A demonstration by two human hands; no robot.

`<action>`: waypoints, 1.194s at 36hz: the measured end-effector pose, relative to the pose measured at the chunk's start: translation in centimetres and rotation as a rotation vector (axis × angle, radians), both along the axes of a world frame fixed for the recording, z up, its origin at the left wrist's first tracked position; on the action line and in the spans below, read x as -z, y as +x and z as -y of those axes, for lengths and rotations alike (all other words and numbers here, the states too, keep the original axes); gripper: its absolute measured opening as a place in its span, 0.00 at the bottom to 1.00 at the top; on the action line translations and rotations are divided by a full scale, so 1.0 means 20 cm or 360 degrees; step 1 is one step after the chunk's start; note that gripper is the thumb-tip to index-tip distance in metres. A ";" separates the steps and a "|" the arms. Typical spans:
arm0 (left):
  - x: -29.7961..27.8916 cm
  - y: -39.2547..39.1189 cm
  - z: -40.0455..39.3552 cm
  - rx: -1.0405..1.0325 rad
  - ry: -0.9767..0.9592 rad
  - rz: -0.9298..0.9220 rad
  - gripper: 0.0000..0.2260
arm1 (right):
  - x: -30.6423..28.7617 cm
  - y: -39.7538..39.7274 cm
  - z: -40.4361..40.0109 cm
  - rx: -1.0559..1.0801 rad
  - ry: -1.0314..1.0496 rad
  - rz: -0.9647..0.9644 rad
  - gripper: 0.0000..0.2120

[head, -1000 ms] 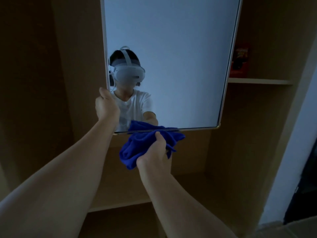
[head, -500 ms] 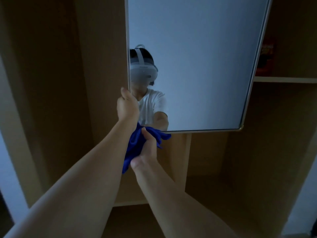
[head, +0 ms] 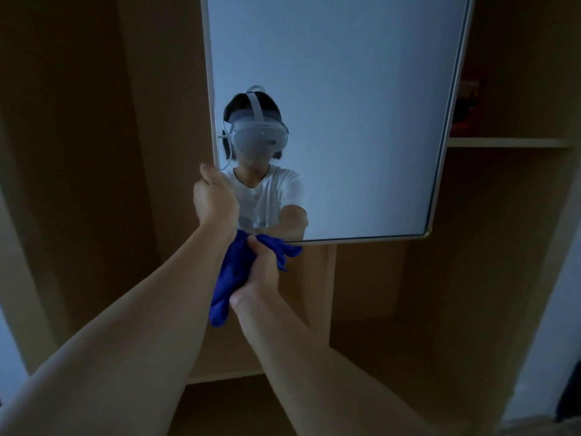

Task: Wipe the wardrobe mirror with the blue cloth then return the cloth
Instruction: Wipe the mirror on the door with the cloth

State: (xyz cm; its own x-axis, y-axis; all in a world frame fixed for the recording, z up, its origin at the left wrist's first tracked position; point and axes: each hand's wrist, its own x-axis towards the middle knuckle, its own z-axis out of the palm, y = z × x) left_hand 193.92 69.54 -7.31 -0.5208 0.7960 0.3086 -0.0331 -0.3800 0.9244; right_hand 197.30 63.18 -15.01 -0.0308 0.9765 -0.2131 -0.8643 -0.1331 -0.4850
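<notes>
Gripping the left edge of the mirror [head: 330, 121] with our left hand [head: 215, 199], we curl our fingers around its pale frame low on that side, the thumb lying along the edge above the knuckles. The mirror is a tall panel, its long axis running up and down, and it leans a little so that its top tips to the right; its bottom right corner sits well to the right of our hands.

Our right hand [head: 262, 272] is clenched on the blue cloth [head: 231, 278], just under the mirror's bottom edge near the left corner. The cloth is bunched, not spread. Its long axis runs steeply from lower left to upper right: a thick fold hangs down and left past our wrist, while a smaller tuft pokes out to the right above our fingers and touches the bottom rim of the frame. The hanging fold lies between our two forearms, against the left one.

In the glass we see a reflected figure in a white shirt wearing a headset [head: 259, 136]. Behind the mirror stands the wooden wardrobe [head: 78, 152], dim, with a shelf [head: 506, 142] on the far right carrying a reddish object [head: 468, 102] too dark to tell.
</notes>
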 end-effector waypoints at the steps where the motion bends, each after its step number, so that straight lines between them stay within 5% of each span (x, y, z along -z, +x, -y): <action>1: 0.00 0.00 0.00 -0.0010 -0.0002 0.0002 0.17 | 0.00 0.04 0.00 0.0041 0.0011 0.0008 0.15; 17: 0.00 0.00 0.01 -0.0025 -0.0045 0.0041 0.18 | 0.09 0.45 0.02 0.0540 -0.0321 0.0187 0.14; 21: 0.00 0.00 0.00 -0.0015 -0.0055 0.0033 0.19 | 0.13 0.62 0.02 0.0783 -0.0345 0.0107 0.03; 23: 0.00 0.00 0.00 -0.0018 -0.0047 0.0024 0.17 | 0.15 0.72 0.00 0.0917 -0.0274 0.0286 0.14; 25: 0.00 0.00 0.01 -0.0020 -0.0037 0.0017 0.18 | 0.14 0.85 -0.01 0.1059 -0.0275 0.0397 0.14; 29: 0.00 0.00 0.01 -0.0032 -0.0043 0.0028 0.18 | 0.07 1.11 0.04 0.1420 -0.0211 0.0045 0.04; 32: 0.00 0.00 0.00 -0.0010 -0.0043 0.0031 0.21 | -0.06 1.23 0.04 0.1660 -0.0126 0.0446 0.11; 35: 0.00 -0.01 -0.01 0.0019 -0.0033 0.0026 0.23 | -0.17 1.31 0.02 0.1895 -0.0445 0.1349 0.31; 38: 0.01 -0.01 -0.02 0.0031 -0.0032 0.0029 0.17 | -0.22 1.27 0.01 0.2190 -0.0416 0.2111 0.35; 40: 0.01 -0.01 -0.02 0.0029 -0.0031 0.0021 0.17 | -0.19 1.19 -0.01 0.2256 -0.0332 0.2364 0.33; 43: 0.00 0.00 0.00 -0.0003 0.0002 0.0008 0.17 | -0.08 1.12 -0.03 0.2118 -0.0516 0.2304 0.32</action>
State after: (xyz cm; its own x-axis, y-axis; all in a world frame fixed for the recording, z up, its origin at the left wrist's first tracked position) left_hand 194.00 69.63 -7.40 -0.5240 0.7945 0.3069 -0.0367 -0.3811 0.9238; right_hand 219.79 63.83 -13.50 0.8775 0.1626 0.4511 0.4658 -0.0654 -0.8825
